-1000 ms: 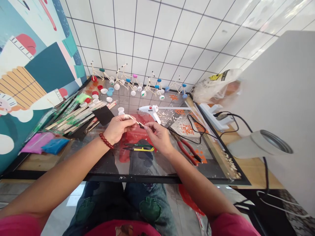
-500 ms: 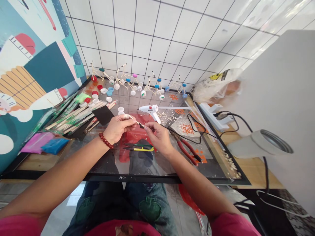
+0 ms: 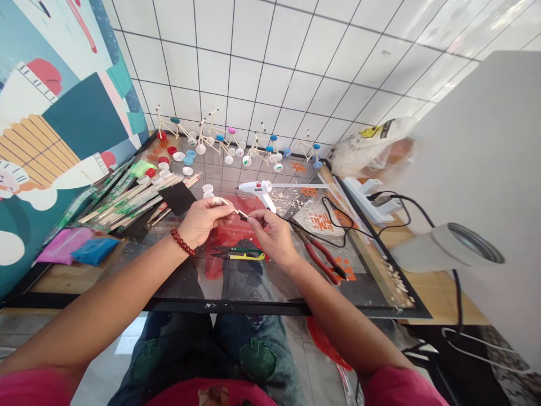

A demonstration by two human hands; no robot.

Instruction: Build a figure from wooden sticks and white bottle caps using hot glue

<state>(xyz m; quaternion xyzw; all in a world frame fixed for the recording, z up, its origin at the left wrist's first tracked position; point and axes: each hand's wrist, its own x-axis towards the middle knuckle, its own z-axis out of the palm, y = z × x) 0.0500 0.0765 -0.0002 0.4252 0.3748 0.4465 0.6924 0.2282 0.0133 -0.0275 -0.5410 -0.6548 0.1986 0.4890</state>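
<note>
Between finger and thumb, my left hand (image 3: 204,221) pinches a thin pale wooden stick (image 3: 228,204); one of its fingers has a white wrap. Fingers closed, my right hand (image 3: 271,234) grips a small black strip (image 3: 242,215) at the stick's right end. Both hands nearly meet above the glass-topped table. Below them lie yellow-handled snips (image 3: 245,256). A white glue gun (image 3: 258,189) rests just beyond the hands, and red-handled pliers (image 3: 319,256) are to the right of my right hand.
Along the tiled wall stand several small stick-and-bottle-cap bicycle models (image 3: 253,151). Loose caps (image 3: 187,170), wooden sticks (image 3: 127,203) and a black sheet (image 3: 177,197) lie left. A power strip (image 3: 372,200), black cable (image 3: 333,211) and grey lamp-like cylinder (image 3: 443,248) occupy the right.
Both hands keep almost the same place and grip. The black strip and stick end between the fingers have shifted very slightly.
</note>
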